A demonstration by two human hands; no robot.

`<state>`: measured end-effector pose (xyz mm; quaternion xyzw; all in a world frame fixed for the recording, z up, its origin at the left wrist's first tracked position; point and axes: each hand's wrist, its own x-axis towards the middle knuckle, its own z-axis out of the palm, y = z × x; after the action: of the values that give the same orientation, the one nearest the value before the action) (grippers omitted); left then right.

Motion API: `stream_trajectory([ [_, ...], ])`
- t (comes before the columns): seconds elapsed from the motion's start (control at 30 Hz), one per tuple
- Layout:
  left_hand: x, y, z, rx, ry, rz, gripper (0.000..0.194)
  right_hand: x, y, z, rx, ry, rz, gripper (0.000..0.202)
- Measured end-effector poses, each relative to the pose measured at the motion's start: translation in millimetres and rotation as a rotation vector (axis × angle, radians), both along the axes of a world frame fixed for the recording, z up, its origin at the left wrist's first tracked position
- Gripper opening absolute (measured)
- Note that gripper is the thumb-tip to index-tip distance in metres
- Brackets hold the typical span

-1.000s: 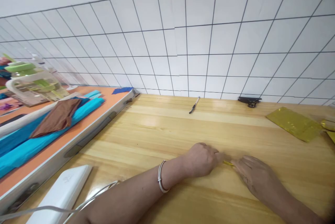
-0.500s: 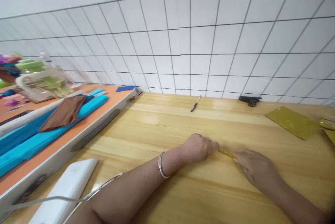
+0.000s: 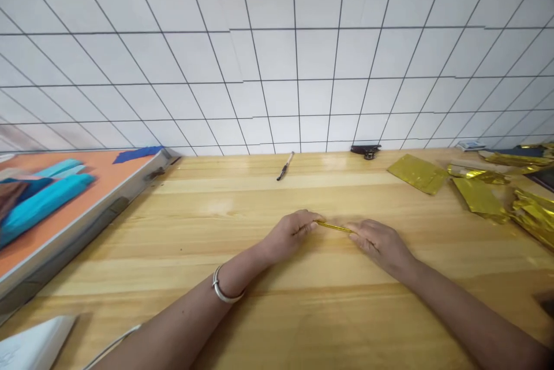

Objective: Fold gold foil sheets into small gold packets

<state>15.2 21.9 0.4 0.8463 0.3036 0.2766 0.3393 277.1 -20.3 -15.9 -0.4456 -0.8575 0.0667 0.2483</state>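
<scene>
A thin strip of shiny gold foil (image 3: 335, 226) stretches between my two hands above the wooden table (image 3: 234, 243). My left hand (image 3: 291, 235), with a silver bangle on its wrist, pinches the strip's left end between thumb and fingers. At the other end, my right hand (image 3: 377, 245) grips it the same way. The strip looks narrow and fairly straight, slanting slightly down to the right; whether it is folded or rolled I cannot tell. Both its ends are hidden in my fingers.
Gold foil sheets (image 3: 419, 174) and crumpled gold foil (image 3: 534, 215) lie at the right. A pen (image 3: 285, 166) and a black clip (image 3: 366, 150) are near the tiled wall. On the left are an orange-topped surface (image 3: 108, 185) with turquoise fabric (image 3: 52, 205) and a white device (image 3: 37, 341).
My view has swung right and down, bringing more gold foil into sight. My hands keep hold of the gold strip, which now shows longer between them.
</scene>
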Motion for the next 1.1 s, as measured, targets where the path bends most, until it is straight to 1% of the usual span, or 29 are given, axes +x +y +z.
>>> stream_trajectory([
  [0.13, 0.9, -3.9, 8.0, -0.150, -0.062, 0.033, 0.036, -0.4, -0.4, 1.7, -0.097, 0.085, -0.042, 0.033],
  [0.2, 1.6, -5.0, 8.7, -0.225, -0.078, 0.039, 0.037, -0.4, -0.2, 2.6, -0.136, 0.113, -0.050, 0.032],
  [0.33, 1.5, -6.1, 1.6, -0.372, -0.132, 0.088, 0.036, -2.6, 0.3, 3.5, -0.141, 0.128, -0.070, 0.030],
  [0.4, 0.8, -8.3, -2.7, -0.402, -0.158, 0.136, 0.033, -5.1, -0.9, 4.4, -0.122, 0.125, -0.087, 0.028],
  [0.47, 0.2, -11.8, -4.8, -0.383, -0.150, 0.187, 0.033, -7.7, -3.3, 6.0, -0.094, 0.110, -0.097, 0.027],
  [0.53, -0.1, -15.5, -4.2, -0.328, -0.125, 0.222, 0.033, -9.1, -6.2, 8.3, -0.060, 0.095, -0.093, 0.028],
  [0.63, 0.4, -19.0, -0.3, -0.236, -0.098, 0.237, 0.034, -7.0, -8.8, 13.0, -0.061, 0.059, -0.092, 0.032],
  [0.77, 3.1, -20.3, 5.7, -0.109, -0.002, 0.212, 0.034, -3.8, -7.6, 22.9, -0.095, -0.102, -0.051, 0.030],
  [0.87, 6.7, -22.9, 7.9, 0.007, 0.077, 0.186, 0.032, -12.8, -7.3, 28.6, -0.067, -0.160, -0.007, 0.024],
  [0.97, 9.5, -27.5, 7.9, 0.091, 0.134, 0.113, 0.030, -29.6, -8.9, 27.2, -0.041, -0.185, 0.026, 0.022],
  [1.03, 9.7, -29.3, 8.4, 0.122, 0.158, 0.064, 0.031, -38.7, -9.6, 24.7, -0.027, -0.224, 0.017, 0.023],
  [1.1, 8.4, -28.9, 10.2, 0.138, 0.157, 0.040, 0.031, -43.2, -9.3, 24.9, -0.041, -0.250, 0.002, 0.024],
])
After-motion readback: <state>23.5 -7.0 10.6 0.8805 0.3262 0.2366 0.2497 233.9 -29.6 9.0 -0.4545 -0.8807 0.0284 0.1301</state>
